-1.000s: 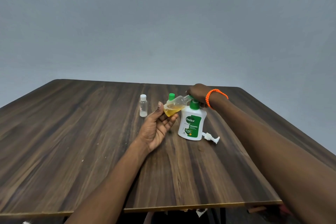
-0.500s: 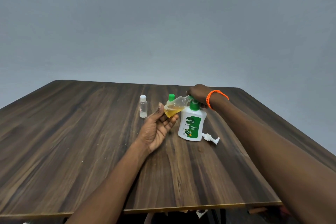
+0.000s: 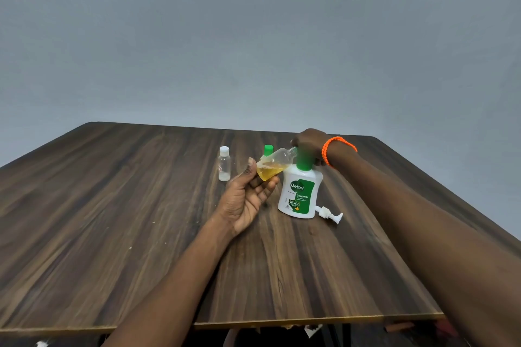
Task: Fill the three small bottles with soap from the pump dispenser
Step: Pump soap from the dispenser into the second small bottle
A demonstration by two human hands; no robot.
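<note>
Two hands are over a dark wood-grain table point(image 3: 112, 234). Left hand point(image 3: 248, 200), palm up, grips the base of a small clear bottle point(image 3: 275, 166) between thumb and curled fingers; the bottle is tilted, neck pointing up and to the right, and yellow soap pools in its lower end. Its open neck sits just beside the green collar of the white Dettol dispenser point(image 3: 300, 194), which stands upright near the table's middle. Right hand point(image 3: 308, 144) is at the top of the dispenser, partly behind the green collar, fingers curled at the small bottle's mouth; whether it pinches the neck, a cap or the collar is not clear, so its grasp cannot be told. An orange bracelet point(image 3: 328, 149) is on the right wrist. A white pump head point(image 3: 329, 213) lies on its side on the table, just right of the dispenser's base, detached from it. A second small bottle with a green cap point(image 3: 268, 149) stands behind the tilted one, mostly hidden. A third small clear bottle with a white cap point(image 3: 224, 163) stands upright left of the left hand, apart from it, with a little pale content at the bottom. Behind the table is a plain grey wall point(image 3: 253, 36).
</note>
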